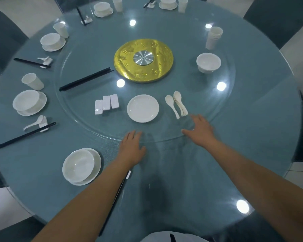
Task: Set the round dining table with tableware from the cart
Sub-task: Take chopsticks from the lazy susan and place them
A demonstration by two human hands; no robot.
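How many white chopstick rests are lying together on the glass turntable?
3. The rests lie side by side left of the small plate: left rest, middle rest, right rest. Others sit at the place settings, not on the turntable.

Dim, cool overhead light; round ceiling lamps glare as white spots on the glossy blue-grey round tabletop (252,130). Soft arm shadows fall near the front. Wide-angle bending and slight blur mark the edges.

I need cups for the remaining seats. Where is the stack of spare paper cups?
In the head view, the stack of paper cups stands on the glass turntable at the far right, just beyond the lone white bowl and right of the gold centre disc.
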